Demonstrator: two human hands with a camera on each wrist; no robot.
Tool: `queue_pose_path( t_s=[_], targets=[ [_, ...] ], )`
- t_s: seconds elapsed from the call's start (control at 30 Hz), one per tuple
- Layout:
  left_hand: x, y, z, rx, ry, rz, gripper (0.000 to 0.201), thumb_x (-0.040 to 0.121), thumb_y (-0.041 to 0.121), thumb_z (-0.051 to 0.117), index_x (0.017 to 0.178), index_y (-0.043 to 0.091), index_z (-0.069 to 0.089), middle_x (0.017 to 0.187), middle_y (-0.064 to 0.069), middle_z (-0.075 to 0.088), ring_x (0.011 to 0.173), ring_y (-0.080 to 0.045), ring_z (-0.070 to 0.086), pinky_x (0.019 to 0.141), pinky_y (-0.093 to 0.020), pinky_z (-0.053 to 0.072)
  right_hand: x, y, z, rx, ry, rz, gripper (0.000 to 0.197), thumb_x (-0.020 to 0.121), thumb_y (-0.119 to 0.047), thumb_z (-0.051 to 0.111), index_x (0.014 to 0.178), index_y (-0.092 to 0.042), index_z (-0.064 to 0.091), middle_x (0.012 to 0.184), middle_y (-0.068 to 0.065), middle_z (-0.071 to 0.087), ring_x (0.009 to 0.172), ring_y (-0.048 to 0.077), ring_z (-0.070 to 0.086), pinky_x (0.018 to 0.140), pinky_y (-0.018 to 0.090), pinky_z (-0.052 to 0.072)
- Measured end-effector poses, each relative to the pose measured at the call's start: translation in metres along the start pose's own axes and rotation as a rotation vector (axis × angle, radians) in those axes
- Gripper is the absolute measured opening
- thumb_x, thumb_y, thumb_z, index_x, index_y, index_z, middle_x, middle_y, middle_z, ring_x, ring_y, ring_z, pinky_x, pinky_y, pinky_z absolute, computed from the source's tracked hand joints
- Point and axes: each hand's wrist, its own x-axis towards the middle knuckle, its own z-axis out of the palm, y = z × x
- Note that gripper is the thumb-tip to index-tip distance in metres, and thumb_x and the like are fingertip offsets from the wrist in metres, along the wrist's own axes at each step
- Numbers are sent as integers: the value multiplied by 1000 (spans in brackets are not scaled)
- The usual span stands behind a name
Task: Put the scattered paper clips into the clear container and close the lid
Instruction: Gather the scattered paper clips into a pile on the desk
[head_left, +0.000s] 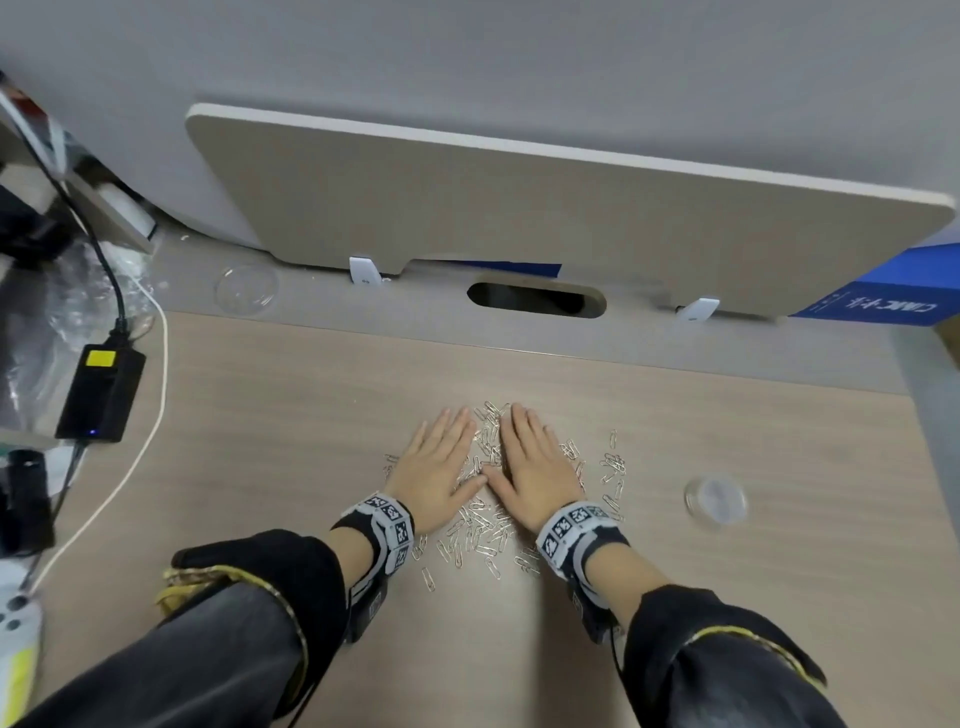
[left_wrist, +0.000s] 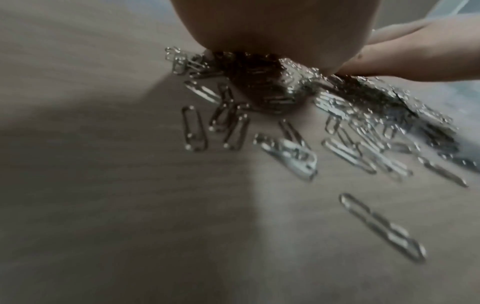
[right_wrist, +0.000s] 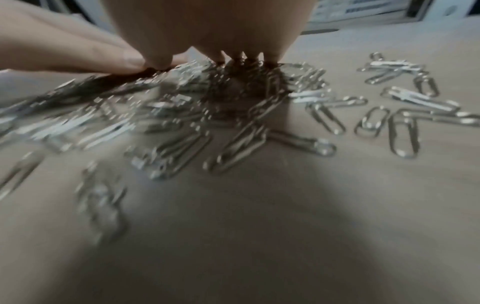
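Both flat hands (head_left: 485, 467) press paper clips (head_left: 480, 525).

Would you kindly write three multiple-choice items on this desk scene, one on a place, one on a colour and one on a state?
1. Where does the clear container stand relative to the clips?
A. To their right
B. To their left
C. On top of them

2. What colour is the sticker on the black power adapter?
A. Red
B. Yellow
C. Green

3. How do the two hands lie?
A. Both clenched in fists
B. One lifted, holding the lid
C. Both flat on the desk, fingers straight

Answers:
1 A, the container sits apart on the desk to the right of the right hand.
2 B, a yellow square shows at the adapter's far end.
3 C, the left hand and the right hand lie palm-down side by side over the clips.
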Motion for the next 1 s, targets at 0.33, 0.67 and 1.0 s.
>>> queue_pose_path(
  t_s=[0.33, 0.67, 1.0],
  targets=[
    [-11, -38, -19, -145, 109, -187, 74, 98, 57, 12, 156, 16, -8, 163, 0, -16, 151, -19, -19, 126, -41, -5, 33, -11, -18, -5, 32, -7, 76, 96, -59, 22, 153, -16, -1, 161, 4, -10, 149, 21, -6, 120, 38, -1],
    [-37, -34, -3, -105, 51, -126, 95, 82, 75, -5, 157, 16, -5, 162, 0, -19, 151, -21, -20, 124, -41, -10, -3, -19, 9, -140, -82, -289, 77, 94, -65, 18, 153, -19, -4, 160, 2, -11, 148, 22, -11, 122, 45, 3],
    [-22, 13, 11, -49, 12, -5, 76, 98, 63, 18, 156, 20, -9, 163, 2, -20, 151, -20, -23, 124, -43, -10, -30, 22, 5, -40, -18, 102, 79, 92, -64, 11, 152, -18, -7, 158, 4, -19, 147, 22, -16, 119, 38, -8]
  ],
)
